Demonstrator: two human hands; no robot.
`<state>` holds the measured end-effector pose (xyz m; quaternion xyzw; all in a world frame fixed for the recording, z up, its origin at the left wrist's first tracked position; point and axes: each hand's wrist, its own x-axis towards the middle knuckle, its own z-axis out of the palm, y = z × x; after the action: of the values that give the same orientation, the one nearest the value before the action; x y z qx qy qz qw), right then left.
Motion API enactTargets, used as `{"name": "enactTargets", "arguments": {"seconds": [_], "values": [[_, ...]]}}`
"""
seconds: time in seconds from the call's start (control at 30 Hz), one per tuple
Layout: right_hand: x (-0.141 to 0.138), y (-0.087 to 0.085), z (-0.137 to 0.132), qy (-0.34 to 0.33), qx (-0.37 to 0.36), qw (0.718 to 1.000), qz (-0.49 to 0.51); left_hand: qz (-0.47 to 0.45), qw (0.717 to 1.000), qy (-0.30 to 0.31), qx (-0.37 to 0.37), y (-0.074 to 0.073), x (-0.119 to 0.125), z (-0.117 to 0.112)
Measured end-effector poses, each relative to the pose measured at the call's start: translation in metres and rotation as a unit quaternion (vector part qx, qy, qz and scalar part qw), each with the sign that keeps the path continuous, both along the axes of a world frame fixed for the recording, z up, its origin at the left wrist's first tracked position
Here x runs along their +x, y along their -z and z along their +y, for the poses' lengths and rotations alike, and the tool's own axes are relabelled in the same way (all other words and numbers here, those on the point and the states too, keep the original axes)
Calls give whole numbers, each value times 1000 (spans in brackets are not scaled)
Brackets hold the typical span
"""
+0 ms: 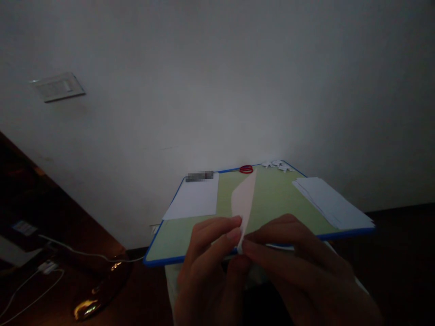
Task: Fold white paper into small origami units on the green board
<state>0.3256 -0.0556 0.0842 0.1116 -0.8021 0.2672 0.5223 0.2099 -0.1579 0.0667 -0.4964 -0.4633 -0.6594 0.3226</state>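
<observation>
My left hand (207, 267) and my right hand (299, 267) meet at the near end of a folded, pointed strip of pale paper (244, 199). Fingertips of both hands pinch its lower tip, and the strip reaches away over a green board with a blue rim (163, 240). The board lies under my hands. Light is dim.
On the board lie a white sheet (195, 199) at left, a stack of white sheets (331, 201) at right, a red rubber band (246, 169) and small white paper shapes (278, 165) at the far edge. White cables (50, 267) and a dark shiny object (98, 294) sit at left. A wall switch plate (57, 87) is above.
</observation>
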Motion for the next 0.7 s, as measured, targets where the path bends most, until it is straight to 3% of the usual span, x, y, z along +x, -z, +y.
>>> {"name": "enactTargets", "arguments": {"seconds": [0.33, 0.5, 0.7], "values": [[-7, -1, -1, -11, 12, 999, 30, -10, 1000, 4, 4, -3, 1, -1], [-19, 2, -12, 3, -34, 996, 77, -167, 985, 13, -51, -6, 14, 2], [-23, 7, -12, 31, 30, 997, 60, -325, 943, 19, -65, -9, 13, -11]]}}
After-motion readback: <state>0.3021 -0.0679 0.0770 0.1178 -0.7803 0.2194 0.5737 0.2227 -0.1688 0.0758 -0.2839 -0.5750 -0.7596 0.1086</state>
